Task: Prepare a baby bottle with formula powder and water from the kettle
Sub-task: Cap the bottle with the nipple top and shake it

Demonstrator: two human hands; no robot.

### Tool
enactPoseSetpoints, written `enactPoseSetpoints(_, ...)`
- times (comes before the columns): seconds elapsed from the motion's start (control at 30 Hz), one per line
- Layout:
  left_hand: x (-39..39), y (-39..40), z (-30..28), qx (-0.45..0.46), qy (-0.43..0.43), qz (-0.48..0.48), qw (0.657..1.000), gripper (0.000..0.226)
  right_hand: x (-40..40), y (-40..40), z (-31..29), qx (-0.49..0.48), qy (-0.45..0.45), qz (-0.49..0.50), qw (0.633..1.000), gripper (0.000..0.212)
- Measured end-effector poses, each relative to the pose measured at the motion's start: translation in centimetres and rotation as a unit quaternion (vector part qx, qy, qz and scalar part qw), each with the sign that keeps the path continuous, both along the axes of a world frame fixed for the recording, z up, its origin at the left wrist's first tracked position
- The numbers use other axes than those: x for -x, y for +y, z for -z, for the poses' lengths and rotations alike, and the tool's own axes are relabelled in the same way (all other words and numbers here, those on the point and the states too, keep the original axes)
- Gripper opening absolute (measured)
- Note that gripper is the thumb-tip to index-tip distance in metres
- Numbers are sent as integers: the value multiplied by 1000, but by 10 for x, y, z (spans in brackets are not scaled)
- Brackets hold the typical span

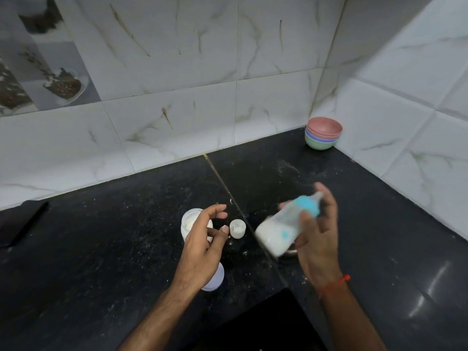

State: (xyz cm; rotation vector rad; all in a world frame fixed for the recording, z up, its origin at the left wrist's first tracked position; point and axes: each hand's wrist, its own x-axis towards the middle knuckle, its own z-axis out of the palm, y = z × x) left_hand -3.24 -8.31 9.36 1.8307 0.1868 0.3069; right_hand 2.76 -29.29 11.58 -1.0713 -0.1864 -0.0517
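Baby bottle (281, 228) blurred, tilted, gripped in rt hand (317, 239), lt hand (206, 239) loose, holding nothing, above counter (114, 249) edge

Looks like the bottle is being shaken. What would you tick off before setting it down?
1. Grip: right hand holds the bottle tilted, fingers round it: ok.
2. Blue collar on the bottle: in place; tightness cannot tell.
3. Mixing: contents look milky white, but the bottle is motion-blurred: cannot tell.
4. Powder jar closed: not ok, its top is open, left hand hovering over it.
5. Small white cap lies loose on the counter beside the jar: not ok.
6. Landing spot: powder specks on the counter near the hands: not ok.
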Motion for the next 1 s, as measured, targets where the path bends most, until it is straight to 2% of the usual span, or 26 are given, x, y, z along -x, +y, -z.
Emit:
enactPoseSetpoints(0.03, 0, 1, 0, 4, 0, -4, 1000, 41, -4, 0, -1, -52, 27, 55, 997, 66)
enactPoseSetpoints(0.07, 0, 1, 0, 7, 1, -7, 1000, 41, -6, 1, 1, -47, 41, 84, 994, 71)
enactPoseSetpoints(0.1, 0, 1, 0, 6, 1, -7, 1000, 41, -5, 1, 4, 7, 30, 68, 997, 77)
enactPoseSetpoints(0.17, 0, -1, -1, -1, -3, -5, 1000, 42, 5, 6, 10, 158, -35, -92, 982, 81)
enactPoseSetpoints(0.2, 0, -2, -1, -4, -4, -3, 1000, 43, 11, 7, 10, 187, -52, -153, 969, 81)
enactPoseSetpoints(0.23, 0, -1, -1, -5, -5, -2, 1000, 43, 11, 7, 10, 166, -54, -153, 973, 83)
enactPoseSetpoints(0.3, -1, 0, -2, 0, -7, -4, 1000, 41, 4, 7, 3, 33, -6, -42, 999, 86)
enactPoseSetpoints(0.33, -1, 1, -1, 4, -6, -7, 1000, 40, 0, 7, 2, -24, 21, 5, 999, 90)
enactPoseSetpoints(0.37, -1, 2, -1, 6, -4, -9, 1000, 40, -2, 7, 2, -34, 31, 28, 999, 93)
enactPoseSetpoints(0.4, 0, 2, 0, 6, -4, -10, 1000, 40, -1, 8, 1, 10, 16, 13, 1000, 92)
enactPoseSetpoints(0.47, 0, 0, 0, -2, -7, -7, 1000, 41, 6, 11, 2, 160, -55, -122, 978, 86)
enactPoseSetpoints(0.5, 0, 0, -1, -4, -7, -5, 1000, 42, 9, 12, 2, 180, -72, -161, 968, 85)
enactPoseSetpoints(0.53, 0, 1, -1, -4, -6, -4, 1000, 42, 7, 12, 0, 153, -76, -147, 974, 84)
enactPoseSetpoints(0.6, -1, 3, -2, -3, -7, -8, 1000, 40, -2, 10, -5, 8, -8, -25, 1000, 87)
enactPoseSetpoints(0.63, -1, 4, -2, -2, -6, -11, 1000, 39, -6, 8, -4, -43, 23, 28, 998, 91)
enactPoseSetpoints(0.67, -1, 5, -1, -1, -5, -12, 1000, 39, -8, 5, -2, -38, 35, 56, 997, 93)
enactPoseSetpoints(0.7, 0, 5, -1, -1, -4, -12, 1000, 39, -6, 4, -2, 18, 22, 36, 999, 94)
enactPoseSetpoints(0.77, 0, 4, -1, -5, -7, -9, 1000, 40, 2, 3, 1, 178, -38, -114, 977, 91)
enactPoseSetpoints(0.8, 0, 4, -1, -6, -7, -6, 1000, 41, 6, 2, 3, 192, -55, -151, 968, 90)
enactPoseSetpoints(0.83, -1, 3, -1, -5, -6, -5, 1000, 41, 3, 3, 3, 160, -58, -134, 976, 88)
enactPoseSetpoints(0.9, -2, 3, 0, 3, -4, -8, 1000, 40, -3, 5, 0, 18, 5, -5, 1000, 89)
enactPoseSetpoints(0.93, -3, 3, 0, 5, -3, -9, 1000, 39, -6, 4, 3, -23, 26, 41, 999, 94)
enactPoseSetpoints(0.97, -3, 3, 1, 4, -2, -9, 1000, 39, -6, 5, 4, -21, 34, 54, 998, 97)
enactPoseSetpoints(1.0, -3, 2, 2, 1, -3, -8, 1000, 40, -3, 7, 4, 30, 17, 21, 999, 94)
